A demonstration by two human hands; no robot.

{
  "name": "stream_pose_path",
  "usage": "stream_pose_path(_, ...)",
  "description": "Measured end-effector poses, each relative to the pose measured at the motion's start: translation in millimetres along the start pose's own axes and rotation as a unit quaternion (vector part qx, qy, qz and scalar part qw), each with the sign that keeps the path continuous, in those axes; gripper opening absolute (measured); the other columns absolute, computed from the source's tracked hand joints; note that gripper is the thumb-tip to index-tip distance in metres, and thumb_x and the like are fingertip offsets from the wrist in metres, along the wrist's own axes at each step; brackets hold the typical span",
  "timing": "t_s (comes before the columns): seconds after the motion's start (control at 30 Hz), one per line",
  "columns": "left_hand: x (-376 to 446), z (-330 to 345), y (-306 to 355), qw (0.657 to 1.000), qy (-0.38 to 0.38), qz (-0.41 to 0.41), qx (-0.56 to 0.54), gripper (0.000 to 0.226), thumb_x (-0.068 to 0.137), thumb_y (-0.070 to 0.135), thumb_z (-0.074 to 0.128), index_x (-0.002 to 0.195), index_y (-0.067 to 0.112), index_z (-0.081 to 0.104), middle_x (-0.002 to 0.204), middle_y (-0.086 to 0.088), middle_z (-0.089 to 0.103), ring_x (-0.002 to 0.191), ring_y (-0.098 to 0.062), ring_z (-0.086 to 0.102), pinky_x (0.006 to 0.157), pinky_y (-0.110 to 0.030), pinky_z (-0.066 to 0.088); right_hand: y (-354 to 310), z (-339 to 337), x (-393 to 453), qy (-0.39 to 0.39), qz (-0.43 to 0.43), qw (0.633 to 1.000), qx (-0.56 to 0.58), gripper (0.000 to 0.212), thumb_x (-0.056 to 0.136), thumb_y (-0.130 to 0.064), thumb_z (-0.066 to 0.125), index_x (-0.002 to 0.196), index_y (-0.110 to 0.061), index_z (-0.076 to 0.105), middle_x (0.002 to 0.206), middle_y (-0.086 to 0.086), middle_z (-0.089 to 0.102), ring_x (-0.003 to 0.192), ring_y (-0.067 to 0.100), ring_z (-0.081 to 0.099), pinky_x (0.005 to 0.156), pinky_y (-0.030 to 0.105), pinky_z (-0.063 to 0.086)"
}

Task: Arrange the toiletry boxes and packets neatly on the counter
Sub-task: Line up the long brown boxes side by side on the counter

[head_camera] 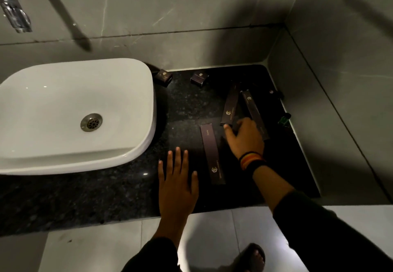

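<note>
— Resting flat on the black granite counter [187, 110], my left hand [177, 183] has its fingers spread and straight, gripping nothing, just right of the white basin [70, 110].

— And your right?

— My right hand [244, 137] reaches farther from the basin, palm down, thumb touching the near end of a long dark box [230, 105]. Whether the fingers have closed on anything I cannot tell; they cover the lower part of a second long box [254, 110].

— How do the boxes lie?

— Those two lean toward each other at their far ends. A third long box [212, 154] lies between my hands, long axis running away from me, logo at the near end. Two small boxes [163, 76] [198, 77] sit behind, near the basin's back corner.
</note>
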State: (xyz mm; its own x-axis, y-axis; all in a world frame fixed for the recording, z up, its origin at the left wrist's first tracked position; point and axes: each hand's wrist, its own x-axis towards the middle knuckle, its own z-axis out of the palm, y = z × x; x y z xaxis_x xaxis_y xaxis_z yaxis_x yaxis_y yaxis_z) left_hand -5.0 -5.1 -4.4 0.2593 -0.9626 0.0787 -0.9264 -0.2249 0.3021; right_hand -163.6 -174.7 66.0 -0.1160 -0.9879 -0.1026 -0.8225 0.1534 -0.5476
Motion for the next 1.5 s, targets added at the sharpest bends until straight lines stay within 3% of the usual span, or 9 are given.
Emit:
stream_pose_path(0.13,2,2,-2,1.0,-0.008,-0.004,0.003,0.066,0.106,0.044,0.033,0.167,0.018,0.031,0.178,-0.007,0.024,0.166,-0.028,0.015,0.133,-0.059,0.018,-21,12,46,0.008,0.01,1.0,-0.022,0.063,0.078,-0.059,0.067,0.115,-0.009,0.058,0.123,0.015,0.059,0.112,0.038,0.061,0.086,0.044,0.051)
stream_pose_path(0.27,4,3,-3,1.0,-0.012,-0.002,0.016,0.066,0.107,0.045,0.03,0.167,0.019,0.03,0.178,-0.007,0.023,0.166,-0.028,0.014,0.134,-0.058,0.014,-25,14,64,-0.012,0.032,0.999,-0.02,0.061,0.075,-0.042,0.074,0.12,-0.006,0.054,0.126,0.016,0.059,0.112,0.04,0.061,0.088,0.043,0.054)
stream_pose_path(0.53,3,0,-1,1.0,0.009,0.002,0.003,0.065,0.106,0.042,0.035,0.166,0.015,0.034,0.176,-0.01,0.028,0.165,-0.029,0.019,0.132,-0.061,0.021,31,1,-31,-0.07,0.002,0.997,0.042,0.038,0.069,-0.04,0.075,0.092,-0.029,0.048,0.101,-0.005,0.051,0.088,0.022,0.062,0.074,0.038,0.055)
stream_pose_path(0.7,3,0,-1,1.0,0.002,0.005,0.023,0.065,0.107,0.042,0.035,0.166,0.015,0.031,0.177,-0.01,0.026,0.166,-0.029,0.016,0.133,-0.06,0.018,61,6,-79,-0.034,-0.046,0.998,0.019,0.04,0.076,-0.044,0.075,0.102,-0.027,0.049,0.105,-0.004,0.055,0.086,0.017,0.062,0.072,0.033,0.058)
stream_pose_path(0.9,3,0,-1,0.999,-0.01,0.003,0.031,0.065,0.107,0.042,0.034,0.167,0.015,0.03,0.177,-0.01,0.023,0.166,-0.029,0.015,0.134,-0.059,0.015,67,4,-85,-0.041,-0.043,0.998,0.034,0.043,0.078,-0.044,0.076,0.108,-0.024,0.052,0.111,-0.002,0.057,0.091,0.017,0.064,0.075,0.031,0.058)
stream_pose_path(1.07,3,0,-1,1.0,0.005,0.008,0.027,0.065,0.107,0.041,0.034,0.165,0.014,0.034,0.176,-0.011,0.027,0.166,-0.03,0.018,0.133,-0.06,0.018,72,-17,-61,-0.005,-0.028,0.997,0.071,0.048,0.079,-0.057,0.071,0.113,-0.028,0.052,0.112,-0.006,0.054,0.094,0.014,0.06,0.075,0.034,0.058)
stream_pose_path(1.2,3,-1,0,1.0,0.009,0.003,0.015,0.065,0.106,0.042,0.035,0.165,0.015,0.034,0.176,-0.01,0.028,0.165,-0.029,0.019,0.133,-0.06,0.018,71,-37,-7,0.072,-0.017,0.997,0.021,0.043,0.08,-0.045,0.072,0.112,-0.022,0.056,0.117,0.003,0.054,0.106,0.026,0.059,0.08,0.042,0.056)
stream_pose_path(1.27,3,-2,1,1.0,0.011,0.003,0.009,0.065,0.106,0.042,0.034,0.165,0.015,0.035,0.176,-0.01,0.029,0.165,-0.029,0.02,0.132,-0.06,0.018,70,-40,15,0.053,0.0,0.998,-0.018,0.05,0.079,-0.041,0.073,0.119,-0.016,0.056,0.123,0.01,0.055,0.114,0.032,0.056,0.086,0.046,0.055)
stream_pose_path(1.5,4,-3,1,1.0,-0.003,0.0,0.023,0.066,0.106,0.041,0.034,0.166,0.015,0.033,0.177,-0.01,0.027,0.166,-0.029,0.018,0.133,-0.06,0.018,85,-35,-15,-0.008,0.044,0.997,0.06,0.032,0.076,-0.036,0.077,0.096,-0.021,0.057,0.104,0.0,0.054,0.085,0.024,0.063,0.068,0.033,0.051)
